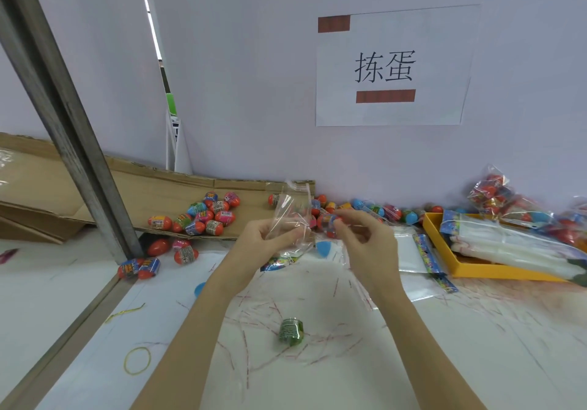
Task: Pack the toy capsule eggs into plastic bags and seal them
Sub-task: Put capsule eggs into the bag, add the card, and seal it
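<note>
Head view: my left hand [270, 238] pinches the clear, crinkled plastic bag [290, 215] upright above the white surface [444, 346], my right hand [365, 238] pinches a red-and-blue capsule egg [328, 223] beside its side; best spread the mouth wide, then drop the egg in.
</note>
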Demonstrator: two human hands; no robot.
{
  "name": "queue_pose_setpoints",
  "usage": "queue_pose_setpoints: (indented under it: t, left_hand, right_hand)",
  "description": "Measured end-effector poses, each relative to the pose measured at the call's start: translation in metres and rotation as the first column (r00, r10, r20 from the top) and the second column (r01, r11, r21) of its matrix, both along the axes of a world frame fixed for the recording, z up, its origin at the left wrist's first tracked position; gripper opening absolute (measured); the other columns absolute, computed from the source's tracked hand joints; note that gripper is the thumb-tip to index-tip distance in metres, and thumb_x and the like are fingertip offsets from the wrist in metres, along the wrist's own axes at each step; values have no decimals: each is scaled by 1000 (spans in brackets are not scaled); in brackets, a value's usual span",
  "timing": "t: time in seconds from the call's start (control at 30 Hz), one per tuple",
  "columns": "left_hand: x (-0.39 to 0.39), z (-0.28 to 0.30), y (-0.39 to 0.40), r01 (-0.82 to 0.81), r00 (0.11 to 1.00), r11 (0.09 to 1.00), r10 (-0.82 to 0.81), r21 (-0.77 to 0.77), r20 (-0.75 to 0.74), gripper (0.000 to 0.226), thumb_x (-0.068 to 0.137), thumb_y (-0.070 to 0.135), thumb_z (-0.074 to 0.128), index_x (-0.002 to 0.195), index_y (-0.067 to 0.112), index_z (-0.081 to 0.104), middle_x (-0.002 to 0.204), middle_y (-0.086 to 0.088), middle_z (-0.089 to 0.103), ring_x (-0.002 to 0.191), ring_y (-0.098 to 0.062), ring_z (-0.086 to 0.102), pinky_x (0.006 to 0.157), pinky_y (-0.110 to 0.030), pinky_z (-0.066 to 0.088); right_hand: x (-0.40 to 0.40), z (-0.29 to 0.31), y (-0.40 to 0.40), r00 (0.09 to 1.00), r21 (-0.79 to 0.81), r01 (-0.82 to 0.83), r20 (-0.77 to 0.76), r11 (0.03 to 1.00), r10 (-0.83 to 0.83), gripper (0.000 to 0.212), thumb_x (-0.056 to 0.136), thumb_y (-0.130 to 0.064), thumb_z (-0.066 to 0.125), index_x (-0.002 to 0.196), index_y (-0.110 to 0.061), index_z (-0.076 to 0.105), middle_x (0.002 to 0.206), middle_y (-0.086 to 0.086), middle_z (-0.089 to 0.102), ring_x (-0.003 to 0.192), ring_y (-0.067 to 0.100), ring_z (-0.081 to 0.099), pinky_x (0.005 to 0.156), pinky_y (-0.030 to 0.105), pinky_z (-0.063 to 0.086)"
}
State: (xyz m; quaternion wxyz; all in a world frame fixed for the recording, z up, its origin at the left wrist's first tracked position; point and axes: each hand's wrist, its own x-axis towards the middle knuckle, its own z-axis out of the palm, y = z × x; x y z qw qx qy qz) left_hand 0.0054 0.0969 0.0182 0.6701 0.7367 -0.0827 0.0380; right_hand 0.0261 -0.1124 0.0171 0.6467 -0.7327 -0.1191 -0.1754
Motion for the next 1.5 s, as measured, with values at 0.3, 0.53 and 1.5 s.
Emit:
queue_pose_setpoints:
  t: [0.3,0.53,1.5]
  left_hand:
    - [3,-5,-10,37,997,974,-52,223,60,19,92,21,82,108,12,79,98,-4,81,78,-28,80,81,-39,64]
    - [6,-12,-13,-47,992,941,4,334,128,23,91,38,82,109,24,77,91,-2,78,76,-20,79,75,-46,65]
    - [6,-7,-14,-341,907,723,85,601,412,12,87,12,68,84,19,77,63,6,64,61,-14,56,59,-36,48]
  right_hand:
    - [-6,9,7,916,-189,105,401,976,-21,21,93,-10,75,113,-17,75,105,-8,72,94,7,66,83,16,52]
    - [-1,3,3,931,-317,44,357,947,77,19,94,-10,74,110,-19,75,107,-9,71,90,4,64,78,10,48]
    - [-23,-18,41,945,-466,33,302,884,125,12,98,-30,69,101,-26,79,107,-15,68,110,13,54,100,32,33]
